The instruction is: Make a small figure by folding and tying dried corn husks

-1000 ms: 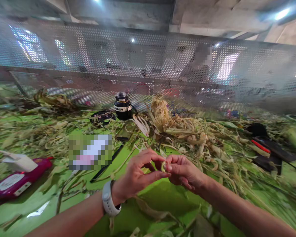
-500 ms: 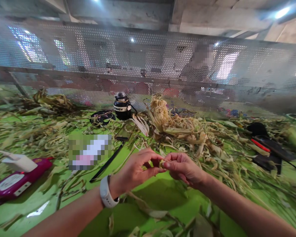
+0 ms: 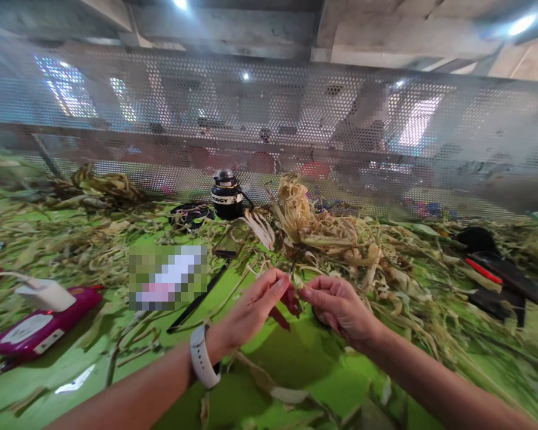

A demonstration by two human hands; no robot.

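Above the green tabletop (image 3: 291, 352), my two hands meet fingertip to fingertip over a small pale green piece of corn husk (image 3: 298, 280). Thumb and forefinger of my right hand (image 3: 341, 304) pinch it, with the other fingers curled under. My left hand (image 3: 255, 304), with a white watch band on the wrist, is closed at the piece's left side, thumb laid against the forefinger; its lower fingers point down. Fingertips hide much of the piece. Just beyond lies a heap of dried corn husks (image 3: 327, 233).
A black jar-shaped bottle (image 3: 226, 197) stands near the perforated metal screen (image 3: 273, 107). On the left lie a purple power strip (image 3: 45, 322) with a white charger (image 3: 47, 294) and a blurred-out item (image 3: 168, 278). Dark items with a red edge (image 3: 484, 272) lie right. Husk scraps are strewn about.
My left hand has turned, its thumb now lying higher against the forefinger and its lower fingers pointing down. My right hand keeps its pinch. The whole view has shifted slightly.
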